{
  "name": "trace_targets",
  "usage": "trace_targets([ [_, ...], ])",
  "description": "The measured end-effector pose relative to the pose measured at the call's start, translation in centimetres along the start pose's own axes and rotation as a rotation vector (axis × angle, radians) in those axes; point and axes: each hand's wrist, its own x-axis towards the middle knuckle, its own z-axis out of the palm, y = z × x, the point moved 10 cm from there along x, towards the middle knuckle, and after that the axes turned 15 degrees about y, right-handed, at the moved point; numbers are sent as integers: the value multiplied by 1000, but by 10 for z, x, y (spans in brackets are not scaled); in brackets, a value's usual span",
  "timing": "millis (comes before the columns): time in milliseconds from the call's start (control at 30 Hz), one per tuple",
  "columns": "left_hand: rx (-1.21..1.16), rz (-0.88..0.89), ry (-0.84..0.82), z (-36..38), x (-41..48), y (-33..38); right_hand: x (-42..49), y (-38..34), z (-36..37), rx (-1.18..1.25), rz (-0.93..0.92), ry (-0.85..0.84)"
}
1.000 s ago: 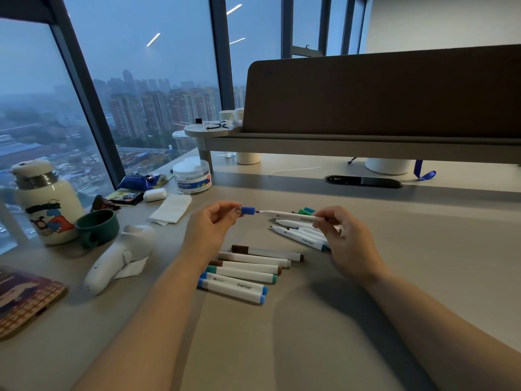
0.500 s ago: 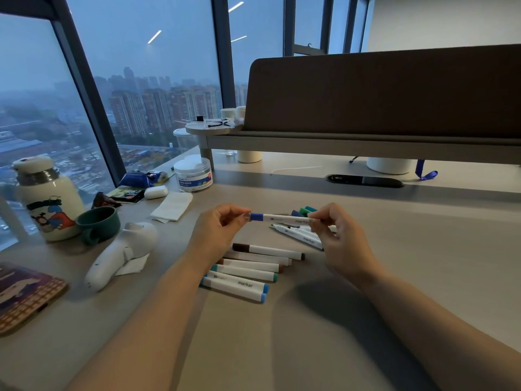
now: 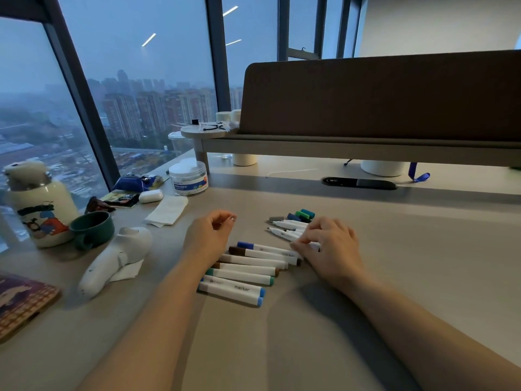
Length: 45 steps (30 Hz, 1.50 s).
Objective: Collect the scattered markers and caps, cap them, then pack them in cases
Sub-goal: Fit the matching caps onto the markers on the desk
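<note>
Several capped white markers [image 3: 245, 275] lie in a row on the grey desk [image 3: 423, 249], between my hands. The rearmost one, a blue-capped marker [image 3: 262, 247], lies flat on the desk, and the fingertips of my right hand [image 3: 331, 246] pinch its right end. My left hand [image 3: 210, 235] hovers just left of the row, fingers loosely curled and holding nothing. Behind my right hand lie a few uncapped markers [image 3: 284, 225] with bare tips pointing left. Loose caps [image 3: 303, 215] in blue, green and teal sit just beyond them.
At the left stand a white bottle [image 3: 42, 207], a green cup [image 3: 93, 228], a white handheld device [image 3: 115, 258] and a notebook [image 3: 22, 303]. A tissue [image 3: 167, 210], an earbud case [image 3: 150, 196] and a round tub [image 3: 189, 177] lie farther back. A brown divider panel [image 3: 380, 94] closes the rear.
The blue cap went onto the marker held between both hands. My right hand then lowered the marker onto the back of the row, and my left hand let go of it.
</note>
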Motion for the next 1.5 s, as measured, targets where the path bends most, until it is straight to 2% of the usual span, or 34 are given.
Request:
trace_targets([
  [133,51,36,-29,6,-1,0,9,25,-20,55,148,142],
  [300,87,65,-48,8,0,0,12,60,-21,70,270,38],
  [433,105,86,-60,10,0,1,9,55,-12,43,235,-95],
  [733,108,130,-87,13,-4,5,5,34,-11,-113,9,-107],
  [833,96,146,-66,11,-4,9,5,32,-8,-135,-16,-92],
  [1100,44,151,-27,12,-4,23,15,72,-36,171,318,258],
  [1267,87,233,-148,55,12,60,16,102,-34,173,487,262],
  [1500,195,252,-338,139,25,94,15,127,-24,241,639,290],
])
